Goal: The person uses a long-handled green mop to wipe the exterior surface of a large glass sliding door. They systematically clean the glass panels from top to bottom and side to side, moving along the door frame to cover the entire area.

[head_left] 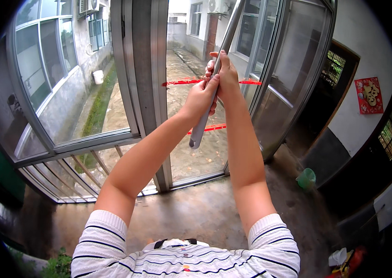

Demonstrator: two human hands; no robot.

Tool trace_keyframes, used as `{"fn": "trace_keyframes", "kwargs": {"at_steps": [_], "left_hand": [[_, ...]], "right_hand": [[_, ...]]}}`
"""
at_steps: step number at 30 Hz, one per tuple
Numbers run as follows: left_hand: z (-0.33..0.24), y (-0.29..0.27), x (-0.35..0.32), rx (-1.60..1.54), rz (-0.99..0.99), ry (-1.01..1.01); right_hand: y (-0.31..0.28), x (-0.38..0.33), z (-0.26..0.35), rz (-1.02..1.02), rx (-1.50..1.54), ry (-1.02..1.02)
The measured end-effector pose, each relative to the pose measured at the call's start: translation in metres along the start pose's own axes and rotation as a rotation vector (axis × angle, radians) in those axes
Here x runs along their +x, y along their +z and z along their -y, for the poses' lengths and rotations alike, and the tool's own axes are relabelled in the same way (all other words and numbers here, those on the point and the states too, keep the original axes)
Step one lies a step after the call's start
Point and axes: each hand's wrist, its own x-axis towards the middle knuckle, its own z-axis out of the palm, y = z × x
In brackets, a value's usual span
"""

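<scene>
Left hand (201,95) wrapped tight round metal pole (214,78), low on the shaft. Right hand (223,74) gripped shut just above, touching the left. Pole: smooth grey tube, running from 7 o'clock up to 1 o'clock, lower end free below the hands. Behind: aluminium window frame (143,69), glass pane (293,60) at 2 o'clock. Green plastic cup (306,178) on concrete, 4 o'clock.

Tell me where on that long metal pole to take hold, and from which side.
Probably the bare stretch of the metal pole just under the left hand, from the near side. It slants up and away, with the right hand higher, and its lower end hangs free.
</scene>
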Motion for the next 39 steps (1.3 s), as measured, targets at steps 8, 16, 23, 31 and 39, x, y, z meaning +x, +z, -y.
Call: {"fn": "trace_keyframes", "kwargs": {"at_steps": [8,16,23,31,39], "left_hand": [[0.019,-0.031,0.001,0.111,0.035,-0.010],[0.080,-0.113,-0.115,0.071,0.026,-0.072],[0.093,-0.186,-0.197,-0.042,-0.057,-0.129],[0.029,-0.170,-0.126,-0.011,-0.007,-0.031],[-0.041,-0.124,-0.069,0.092,0.034,0.002]], "right_hand": [[-0.003,-0.005,-0.035,-0.119,0.095,0.065],[0.041,-0.115,-0.144,-0.121,0.033,0.115],[0.122,-0.171,-0.195,-0.129,-0.036,0.196],[0.145,-0.081,-0.128,-0.040,-0.225,0.083],[0.137,-0.019,-0.055,-0.167,-0.153,0.070]]}}
